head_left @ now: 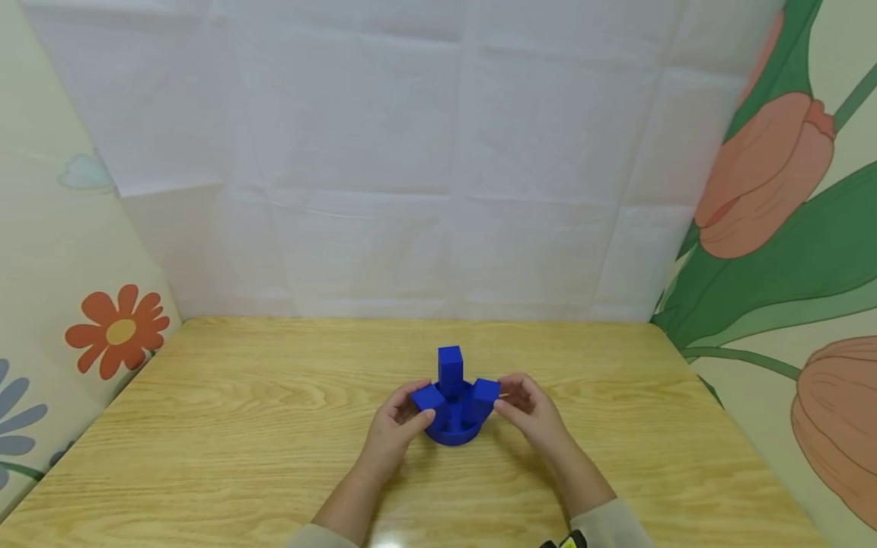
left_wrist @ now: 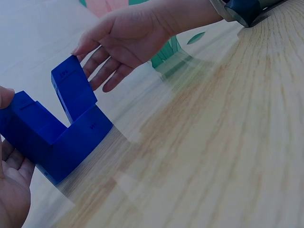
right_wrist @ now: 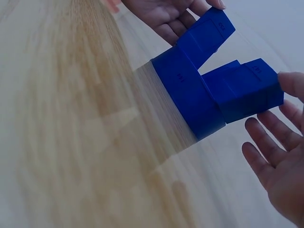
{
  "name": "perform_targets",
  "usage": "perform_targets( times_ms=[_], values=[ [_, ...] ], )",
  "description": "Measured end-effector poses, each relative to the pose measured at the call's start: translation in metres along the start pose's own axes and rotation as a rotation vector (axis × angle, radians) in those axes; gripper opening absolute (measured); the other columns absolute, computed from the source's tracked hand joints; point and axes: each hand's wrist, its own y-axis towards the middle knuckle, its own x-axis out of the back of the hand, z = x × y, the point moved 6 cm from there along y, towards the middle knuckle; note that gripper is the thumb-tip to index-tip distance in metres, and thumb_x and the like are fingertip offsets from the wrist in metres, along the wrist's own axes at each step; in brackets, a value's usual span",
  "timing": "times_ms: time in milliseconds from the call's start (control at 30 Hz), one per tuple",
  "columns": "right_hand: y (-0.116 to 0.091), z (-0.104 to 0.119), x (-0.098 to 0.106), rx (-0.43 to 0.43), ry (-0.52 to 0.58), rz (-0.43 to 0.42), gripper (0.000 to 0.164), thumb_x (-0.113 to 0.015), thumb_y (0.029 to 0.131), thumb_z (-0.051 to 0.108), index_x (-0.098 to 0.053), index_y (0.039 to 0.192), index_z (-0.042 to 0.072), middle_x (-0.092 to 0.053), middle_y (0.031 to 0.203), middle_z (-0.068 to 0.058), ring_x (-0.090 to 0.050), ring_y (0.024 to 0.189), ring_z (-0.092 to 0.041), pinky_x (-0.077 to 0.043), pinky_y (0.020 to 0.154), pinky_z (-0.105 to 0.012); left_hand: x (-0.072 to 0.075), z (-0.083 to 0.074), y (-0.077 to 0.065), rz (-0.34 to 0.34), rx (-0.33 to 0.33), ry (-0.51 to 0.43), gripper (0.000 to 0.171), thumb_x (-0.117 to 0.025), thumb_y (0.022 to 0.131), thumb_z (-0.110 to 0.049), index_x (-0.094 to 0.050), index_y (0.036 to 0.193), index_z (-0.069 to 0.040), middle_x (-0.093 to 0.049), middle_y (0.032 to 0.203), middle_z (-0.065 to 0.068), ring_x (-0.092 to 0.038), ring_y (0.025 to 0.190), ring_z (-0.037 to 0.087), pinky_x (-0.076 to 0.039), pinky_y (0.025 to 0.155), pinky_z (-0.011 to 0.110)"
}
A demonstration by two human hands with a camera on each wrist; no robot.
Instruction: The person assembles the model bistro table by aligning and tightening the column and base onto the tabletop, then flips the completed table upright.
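A blue round base (head_left: pixel 454 437) stands on the table, with three blue blocks rising from its rim. The rear block (head_left: pixel 450 367) points straight up, while the left block (head_left: pixel 428 397) and the right block (head_left: pixel 486 391) lean outward. My left hand (head_left: pixel 392 435) pinches the left block between thumb and fingers. On the other side, my right hand (head_left: pixel 541 420) holds the right block by its outer end, thumb and fingertips at its edges. Small raised marks show on the blocks in the right wrist view, too small to read surely. The rear block is mostly hidden in both wrist views.
A wood-grain table (head_left: pixel 226 426) spreads around the blue piece. Behind it hangs a white creased sheet (head_left: pixel 384 152). Flower-printed walls (head_left: pixel 760 175) flank the table on both sides. A dark band (left_wrist: pixel 242 10) sits on the right wrist.
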Motion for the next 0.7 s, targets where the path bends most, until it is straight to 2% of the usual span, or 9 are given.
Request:
perform_targets(
  times_ms=[133,267,333,400,533,600,700],
  values=[
    [0.0,0.0,0.0,-0.006,0.016,-0.009,0.031,-0.067,0.089,0.001,-0.057,0.118,-0.004,-0.065,0.109,-0.013,-0.06,0.096,-0.01,-0.05,0.087,-0.02,0.0,0.002,0.001,-0.003,0.012,0.002,0.048,-0.066,0.086,0.003,-0.053,0.132,0.007,-0.057,0.132,0.026,-0.06,0.106,-0.001,-0.048,0.091,0.014],
    [-0.001,0.0,-0.001,0.002,0.014,-0.023,0.022,-0.067,0.088,0.0,-0.057,0.107,-0.007,-0.062,0.096,-0.001,-0.058,0.088,-0.005,-0.049,0.082,-0.018,0.001,0.002,0.001,-0.003,0.019,0.002,0.048,-0.066,0.087,0.002,-0.053,0.133,0.006,-0.056,0.133,0.025,-0.06,0.106,-0.001,-0.048,0.091,0.014],
    [-0.001,0.001,-0.002,0.026,-0.004,-0.04,0.02,-0.067,0.088,-0.001,-0.055,0.102,-0.007,-0.059,0.092,0.001,-0.056,0.084,-0.003,-0.048,0.079,-0.018,0.001,0.002,0.001,-0.003,0.017,0.004,0.048,-0.066,0.087,0.002,-0.053,0.133,0.007,-0.056,0.133,0.025,-0.06,0.106,-0.001,-0.048,0.091,0.014],
    [-0.001,0.002,-0.002,0.056,-0.028,-0.061,0.019,-0.067,0.088,-0.001,-0.053,0.1,-0.006,-0.057,0.091,-0.002,-0.055,0.084,-0.004,-0.047,0.078,-0.018,0.001,0.001,0.0,-0.002,0.01,0.01,0.048,-0.066,0.087,0.002,-0.052,0.133,0.007,-0.057,0.132,0.024,-0.06,0.106,0.0,-0.048,0.09,0.014],
    [-0.001,0.006,-0.004,0.1,-0.033,-0.083,0.031,-0.067,0.086,-0.003,-0.051,0.113,-0.007,-0.059,0.107,-0.018,-0.058,0.094,-0.013,-0.049,0.085,-0.021,0.001,0.001,0.0,-0.003,-0.003,0.022,0.047,-0.066,0.087,0.002,-0.052,0.132,0.009,-0.059,0.129,0.023,-0.06,0.105,0.0,-0.049,0.09,0.014],
    [-0.001,0.006,-0.007,0.087,-0.038,-0.074,0.039,-0.068,0.086,-0.002,-0.051,0.121,-0.006,-0.059,0.117,-0.021,-0.06,0.103,-0.018,-0.049,0.09,-0.023,0.001,0.001,0.0,-0.003,0.004,0.013,0.047,-0.066,0.087,0.003,-0.052,0.132,0.009,-0.059,0.129,0.022,-0.061,0.105,0.0,-0.049,0.09,0.014],
    [-0.001,0.002,-0.014,0.042,-0.032,-0.077,0.045,-0.071,0.086,0.001,-0.052,0.126,-0.003,-0.062,0.121,-0.02,-0.061,0.107,-0.021,-0.05,0.092,-0.024,0.001,0.002,0.0,-0.007,0.025,-0.001,0.048,-0.066,0.087,0.003,-0.053,0.132,0.007,-0.058,0.131,0.021,-0.06,0.106,0.0,-0.048,0.091,0.014]
  ],
)
